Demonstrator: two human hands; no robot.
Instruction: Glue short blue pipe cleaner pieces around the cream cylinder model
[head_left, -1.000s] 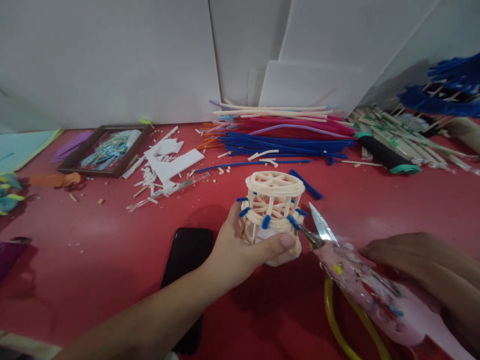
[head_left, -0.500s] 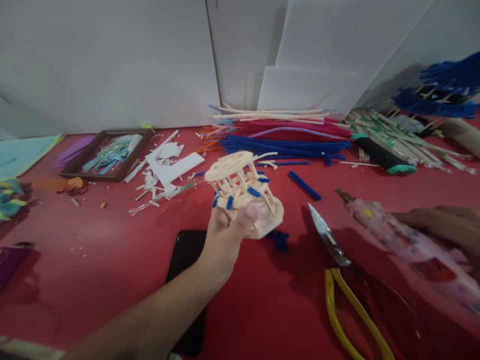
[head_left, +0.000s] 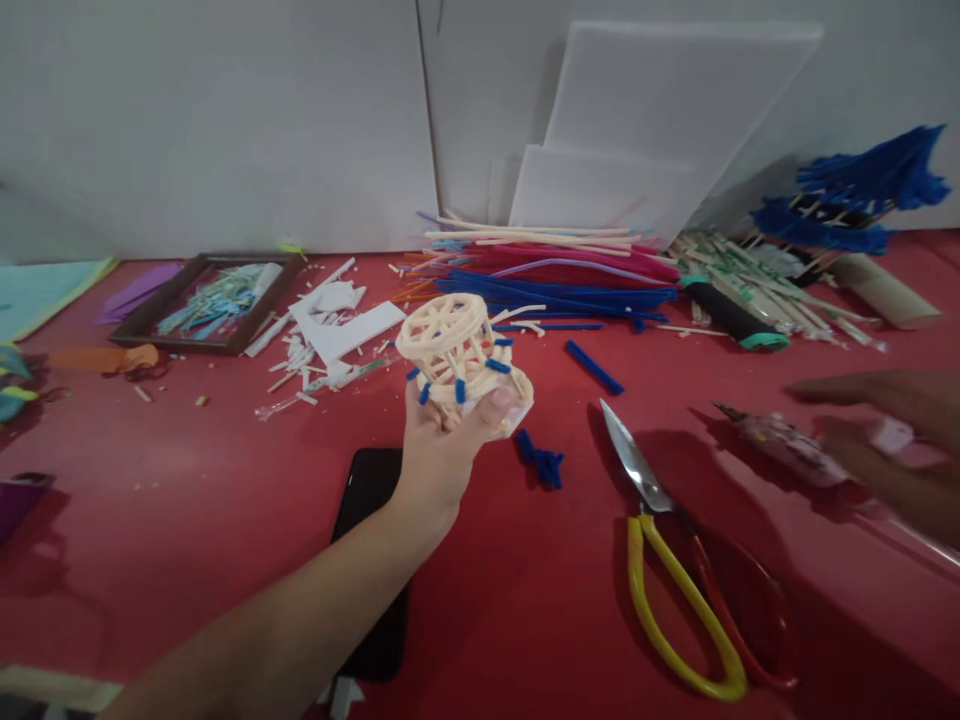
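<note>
centre: left hand (head_left: 439, 450) gripping stick model (head_left: 442, 348), best lightly | far right: right hand (head_left: 885, 480), fingers loosely spread over glue gun (head_left: 791, 448); mind its nozzle (head_left: 726, 409)

Counter (head_left: 495, 620) red. Toward the front: dark phone (head_left: 386, 645); to its right, scissors (head_left: 645, 478), one handle yellow, one red. Between these, blue scraps (head_left: 547, 466). Along the back, left to right: purple sheets (head_left: 139, 293), brown frame (head_left: 180, 344), white scraps (head_left: 349, 335), piled pipe cleaners (head_left: 570, 292), wrapped sticks (head_left: 757, 285).
</note>
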